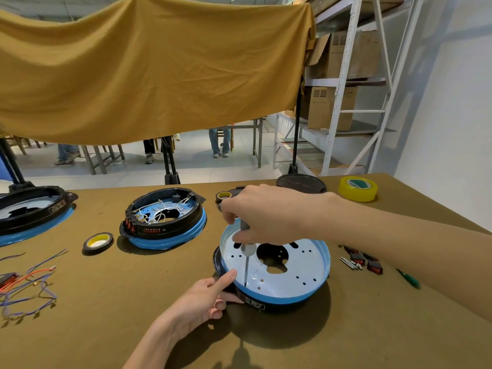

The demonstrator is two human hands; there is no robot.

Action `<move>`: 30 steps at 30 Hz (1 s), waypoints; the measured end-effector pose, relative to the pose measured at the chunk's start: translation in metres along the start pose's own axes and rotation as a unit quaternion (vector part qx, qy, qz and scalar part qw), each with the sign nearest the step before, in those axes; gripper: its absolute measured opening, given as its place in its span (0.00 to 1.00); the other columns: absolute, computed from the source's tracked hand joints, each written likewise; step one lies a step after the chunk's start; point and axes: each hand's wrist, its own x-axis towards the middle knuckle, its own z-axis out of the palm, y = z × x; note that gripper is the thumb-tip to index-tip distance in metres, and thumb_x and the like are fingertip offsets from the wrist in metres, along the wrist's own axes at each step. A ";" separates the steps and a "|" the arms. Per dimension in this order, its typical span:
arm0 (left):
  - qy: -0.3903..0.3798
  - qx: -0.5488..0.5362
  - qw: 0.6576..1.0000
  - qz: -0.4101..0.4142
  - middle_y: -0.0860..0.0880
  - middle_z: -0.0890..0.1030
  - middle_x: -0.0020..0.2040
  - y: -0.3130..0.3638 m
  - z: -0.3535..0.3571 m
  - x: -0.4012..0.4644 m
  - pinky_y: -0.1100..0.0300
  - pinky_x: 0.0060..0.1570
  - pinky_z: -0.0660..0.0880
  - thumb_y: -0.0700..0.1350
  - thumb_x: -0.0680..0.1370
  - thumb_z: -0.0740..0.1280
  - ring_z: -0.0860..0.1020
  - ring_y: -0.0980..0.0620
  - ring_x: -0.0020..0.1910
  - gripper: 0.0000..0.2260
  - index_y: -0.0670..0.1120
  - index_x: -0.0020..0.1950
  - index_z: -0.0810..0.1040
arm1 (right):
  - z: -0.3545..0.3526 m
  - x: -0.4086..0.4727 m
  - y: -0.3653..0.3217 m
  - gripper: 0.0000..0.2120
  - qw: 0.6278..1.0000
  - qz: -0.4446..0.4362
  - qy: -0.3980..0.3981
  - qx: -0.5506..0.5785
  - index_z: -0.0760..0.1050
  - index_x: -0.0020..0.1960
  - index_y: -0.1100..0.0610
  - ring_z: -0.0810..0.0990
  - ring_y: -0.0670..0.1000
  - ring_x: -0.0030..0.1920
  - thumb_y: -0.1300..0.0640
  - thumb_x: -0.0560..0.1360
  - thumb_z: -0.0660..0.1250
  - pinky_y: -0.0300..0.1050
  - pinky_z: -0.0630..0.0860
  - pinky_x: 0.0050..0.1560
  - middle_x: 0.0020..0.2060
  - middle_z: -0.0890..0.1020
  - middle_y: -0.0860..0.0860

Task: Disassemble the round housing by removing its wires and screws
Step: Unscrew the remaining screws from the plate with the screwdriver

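Housing sits near-centre on the desk; right hand grips an upright screwdriver, tip seemingly on a screw; left hand holds the near-left rim.

The near round housing is pale blue-white inside, with a blue rim and a black base. The table cloth is olive brown. The far tape roll is yellow. The left wires are purple and orange.

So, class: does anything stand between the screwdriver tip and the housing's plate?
Nothing visible does. The right hand holds the screwdriver upright, its tip on the bare plate of the round housing; the left hand steadies the rim.
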 end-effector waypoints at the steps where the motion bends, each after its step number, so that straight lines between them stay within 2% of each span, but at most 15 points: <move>1: -0.001 -0.001 1.000 0.002 0.41 0.88 0.52 0.000 0.000 0.000 0.66 0.30 0.71 0.68 0.64 0.73 0.68 0.59 0.27 0.39 0.44 0.66 0.75 | -0.005 -0.001 0.001 0.14 0.997 -0.013 -0.030 0.066 0.73 0.61 0.52 0.74 0.46 0.42 0.53 0.78 0.72 0.37 0.68 0.35 0.43 0.75 0.42; 4: -0.007 0.003 1.000 0.008 0.41 0.88 0.53 -0.001 0.000 0.000 0.66 0.30 0.70 0.68 0.66 0.72 0.68 0.59 0.27 0.38 0.44 0.67 0.75 | -0.011 -0.005 -0.002 0.21 0.994 -0.023 -0.061 0.085 0.71 0.63 0.50 0.74 0.48 0.48 0.52 0.75 0.76 0.37 0.70 0.38 0.46 0.72 0.43; 6: -0.004 0.004 1.000 0.007 0.41 0.88 0.53 -0.001 0.001 0.001 0.66 0.30 0.71 0.68 0.65 0.73 0.68 0.59 0.27 0.39 0.44 0.67 0.75 | -0.006 -0.005 -0.006 0.21 0.998 0.000 -0.019 -0.056 0.70 0.58 0.52 0.74 0.48 0.39 0.38 0.76 0.70 0.38 0.66 0.31 0.41 0.75 0.46; 8: -0.001 0.002 1.000 0.005 0.41 0.88 0.53 -0.002 0.000 0.001 0.66 0.30 0.71 0.68 0.64 0.73 0.69 0.59 0.27 0.40 0.43 0.67 0.74 | -0.007 -0.004 -0.009 0.24 0.990 0.032 0.011 -0.139 0.73 0.51 0.55 0.72 0.47 0.31 0.33 0.78 0.61 0.40 0.63 0.27 0.34 0.75 0.48; 11: -0.006 0.007 1.000 0.007 0.42 0.88 0.52 -0.002 0.000 0.001 0.66 0.30 0.71 0.68 0.66 0.72 0.69 0.59 0.27 0.38 0.44 0.67 0.74 | -0.010 -0.002 -0.004 0.13 0.999 0.006 -0.042 -0.014 0.77 0.55 0.55 0.78 0.50 0.40 0.45 0.79 0.69 0.40 0.71 0.33 0.41 0.80 0.48; 13: -0.008 0.010 1.000 0.009 0.42 0.88 0.53 -0.002 -0.001 0.001 0.66 0.30 0.70 0.68 0.67 0.72 0.69 0.59 0.28 0.37 0.44 0.66 0.74 | -0.016 -0.003 -0.003 0.15 0.993 -0.025 -0.095 0.066 0.75 0.60 0.52 0.78 0.52 0.51 0.55 0.75 0.74 0.45 0.78 0.43 0.50 0.79 0.49; 14: -0.008 0.010 1.000 0.010 0.42 0.88 0.53 -0.003 -0.001 0.001 0.66 0.30 0.70 0.68 0.67 0.72 0.69 0.59 0.28 0.37 0.44 0.66 0.75 | -0.018 -0.004 -0.004 0.19 0.992 -0.032 -0.107 0.065 0.74 0.62 0.51 0.78 0.53 0.52 0.55 0.74 0.75 0.47 0.79 0.45 0.53 0.78 0.50; 16: -0.010 0.014 1.000 0.011 0.42 0.88 0.53 -0.003 -0.001 0.002 0.66 0.30 0.70 0.69 0.67 0.72 0.69 0.59 0.28 0.38 0.44 0.67 0.74 | -0.013 -0.003 -0.007 0.22 0.997 -0.015 -0.077 -0.018 0.71 0.62 0.51 0.78 0.51 0.46 0.42 0.75 0.73 0.43 0.75 0.37 0.49 0.78 0.49; 18: -0.007 0.014 1.000 0.009 0.42 0.88 0.53 -0.003 -0.002 0.003 0.66 0.30 0.70 0.69 0.67 0.72 0.69 0.59 0.27 0.38 0.45 0.67 0.74 | -0.010 -0.001 -0.012 0.26 0.994 0.033 -0.010 -0.105 0.71 0.54 0.54 0.74 0.48 0.35 0.31 0.77 0.61 0.41 0.65 0.29 0.37 0.76 0.48; 19: -0.007 0.014 1.000 0.007 0.42 0.88 0.54 -0.003 -0.002 0.004 0.66 0.30 0.71 0.69 0.67 0.72 0.69 0.59 0.27 0.38 0.45 0.67 0.74 | -0.008 0.000 -0.011 0.25 0.992 0.049 0.003 -0.117 0.72 0.50 0.56 0.73 0.48 0.32 0.32 0.79 0.58 0.41 0.63 0.28 0.34 0.75 0.48; 22: -0.010 0.012 1.000 0.005 0.42 0.88 0.54 -0.003 -0.002 0.004 0.66 0.30 0.70 0.69 0.67 0.72 0.69 0.59 0.27 0.38 0.45 0.67 0.74 | -0.012 0.001 -0.005 0.06 0.999 0.007 -0.041 0.022 0.75 0.54 0.54 0.78 0.50 0.43 0.52 0.81 0.66 0.40 0.71 0.36 0.43 0.81 0.50; 24: -0.009 0.010 1.000 0.006 0.42 0.88 0.53 -0.003 -0.002 0.004 0.67 0.30 0.70 0.69 0.67 0.72 0.69 0.59 0.27 0.37 0.44 0.66 0.74 | -0.019 -0.003 -0.003 0.14 0.989 -0.013 -0.113 0.098 0.74 0.62 0.53 0.79 0.49 0.50 0.60 0.77 0.71 0.39 0.73 0.42 0.51 0.82 0.50; 26: -0.006 0.013 1.000 0.006 0.42 0.88 0.53 -0.004 -0.003 0.004 0.66 0.30 0.70 0.69 0.67 0.71 0.69 0.59 0.27 0.37 0.45 0.66 0.74 | -0.016 -0.004 -0.004 0.17 0.994 -0.008 -0.093 0.062 0.71 0.62 0.52 0.79 0.48 0.46 0.50 0.77 0.73 0.37 0.68 0.36 0.47 0.82 0.49; 28: -0.005 0.015 1.000 0.003 0.42 0.88 0.53 -0.004 -0.002 0.005 0.66 0.30 0.71 0.69 0.68 0.71 0.69 0.59 0.27 0.37 0.44 0.66 0.74 | -0.009 -0.004 -0.006 0.19 0.999 0.016 -0.021 -0.043 0.71 0.54 0.54 0.76 0.47 0.36 0.39 0.78 0.67 0.39 0.66 0.30 0.38 0.79 0.48; 30: -0.002 0.012 1.000 0.003 0.42 0.88 0.53 -0.004 -0.002 0.005 0.66 0.30 0.71 0.68 0.68 0.71 0.69 0.59 0.27 0.37 0.43 0.66 0.74 | -0.007 -0.006 -0.002 0.19 0.999 0.036 0.000 -0.024 0.78 0.51 0.57 0.78 0.49 0.36 0.41 0.79 0.66 0.43 0.74 0.32 0.38 0.81 0.50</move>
